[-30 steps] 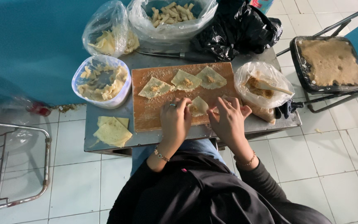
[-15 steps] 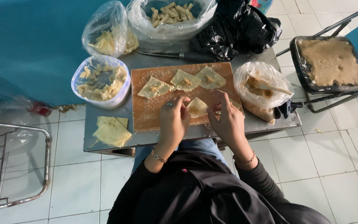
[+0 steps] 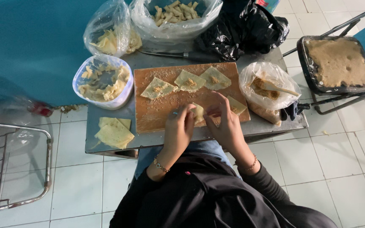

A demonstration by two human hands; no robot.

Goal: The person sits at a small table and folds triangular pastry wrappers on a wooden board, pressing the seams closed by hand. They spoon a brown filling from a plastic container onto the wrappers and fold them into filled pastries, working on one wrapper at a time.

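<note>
Both hands meet at the lower middle of the wooden board (image 3: 157,114): the left hand (image 3: 178,128) and right hand (image 3: 227,126) pinch a small pale dough wrapper (image 3: 198,112) between their fingertips, fingers curled closed around it, apparently folding it, though the fingers hide the fold itself. Working low on the board keeps the piece supported from beneath. Just right of the hands lies another wrapper (image 3: 236,105). Along the board's upper edge three flat wrappers (image 3: 189,81) sit open, each with a dab of filling, laid apart so they don't stick. At right centre a clear bag of filling with a spoon (image 3: 271,88) stands within easy reach. Spare wrappers (image 3: 114,133) lie stacked at lower left on the metal table (image 3: 106,145), beside a plastic tub of dough scraps (image 3: 103,82).
</note>
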